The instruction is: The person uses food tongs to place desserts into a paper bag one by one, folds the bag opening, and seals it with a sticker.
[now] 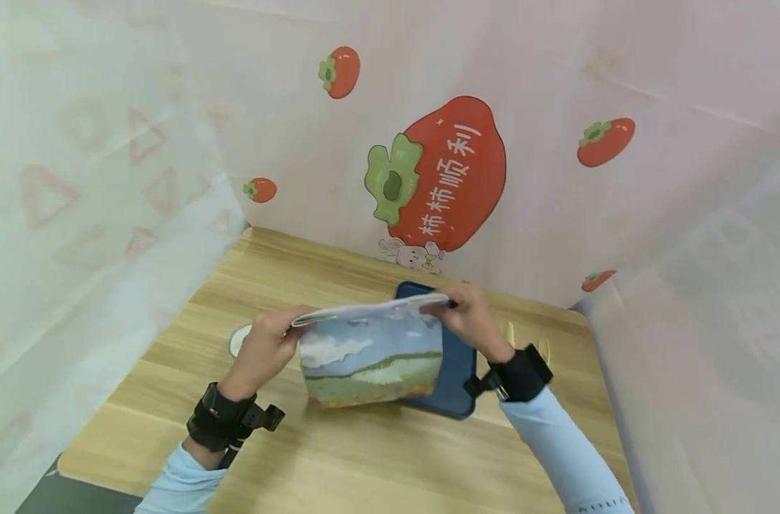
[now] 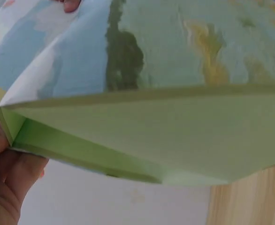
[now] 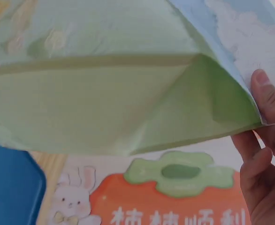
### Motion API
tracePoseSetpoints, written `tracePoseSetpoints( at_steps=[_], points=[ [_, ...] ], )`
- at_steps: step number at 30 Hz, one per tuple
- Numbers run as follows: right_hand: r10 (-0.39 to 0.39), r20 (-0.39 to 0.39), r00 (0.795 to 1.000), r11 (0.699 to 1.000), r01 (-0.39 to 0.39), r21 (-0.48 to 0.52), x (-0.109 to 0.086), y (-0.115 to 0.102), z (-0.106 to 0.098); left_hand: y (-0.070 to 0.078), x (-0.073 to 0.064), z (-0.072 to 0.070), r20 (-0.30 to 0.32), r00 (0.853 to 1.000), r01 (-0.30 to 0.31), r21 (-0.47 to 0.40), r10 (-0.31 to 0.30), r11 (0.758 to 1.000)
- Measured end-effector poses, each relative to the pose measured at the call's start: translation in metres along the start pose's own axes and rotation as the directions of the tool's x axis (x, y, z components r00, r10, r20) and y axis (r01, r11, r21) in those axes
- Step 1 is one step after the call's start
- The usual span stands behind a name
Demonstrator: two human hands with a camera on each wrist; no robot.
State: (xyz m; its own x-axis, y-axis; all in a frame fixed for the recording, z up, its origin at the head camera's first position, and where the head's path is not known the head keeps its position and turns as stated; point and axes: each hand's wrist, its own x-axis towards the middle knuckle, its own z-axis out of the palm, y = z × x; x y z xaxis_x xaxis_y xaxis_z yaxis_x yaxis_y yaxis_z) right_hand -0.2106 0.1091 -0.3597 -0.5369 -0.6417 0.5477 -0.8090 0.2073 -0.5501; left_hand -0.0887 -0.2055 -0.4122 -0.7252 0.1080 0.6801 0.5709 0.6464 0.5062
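A paper bag printed with a painted sky and green hills is held above the table, tilted. My left hand pinches its upper left corner; in the left wrist view the fingers grip the edge beside the folded pale green base. At the other upper corner, my right hand pinches the same edge, thumb on the printed side in the right wrist view. Behind and to the right of the bag lies a dark blue tray, partly covered by it.
A white round item lies beside the left hand, mostly hidden. Pale yellow utensil-like pieces lie right of the tray. The wooden table meets a persimmon-printed sheet at the back, with white sheets at both sides.
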Motion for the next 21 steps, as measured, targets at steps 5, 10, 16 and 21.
tracePoseSetpoints(
  at_steps=[5,10,16,21],
  points=[
    [0.026,-0.069,0.997,0.999,-0.028,-0.026,-0.072,-0.024,-0.017,0.019,-0.001,0.024,0.11,0.983,-0.125,-0.194,0.149,0.973],
    [0.092,-0.154,0.984,0.994,-0.101,-0.049,-0.134,-0.038,-0.013,0.032,-0.012,0.054,0.148,0.949,-0.217,-0.326,0.276,0.92],
    [0.099,-0.19,0.977,0.985,-0.123,-0.117,-0.179,-0.037,-0.009,0.043,-0.028,0.08,0.178,0.923,-0.271,-0.332,0.342,0.904],
    [-0.11,-0.196,0.974,0.963,0.055,-0.266,-0.212,-0.019,-0.002,0.049,-0.033,0.092,0.167,0.9,-0.336,-0.321,0.403,0.885]
  ],
)
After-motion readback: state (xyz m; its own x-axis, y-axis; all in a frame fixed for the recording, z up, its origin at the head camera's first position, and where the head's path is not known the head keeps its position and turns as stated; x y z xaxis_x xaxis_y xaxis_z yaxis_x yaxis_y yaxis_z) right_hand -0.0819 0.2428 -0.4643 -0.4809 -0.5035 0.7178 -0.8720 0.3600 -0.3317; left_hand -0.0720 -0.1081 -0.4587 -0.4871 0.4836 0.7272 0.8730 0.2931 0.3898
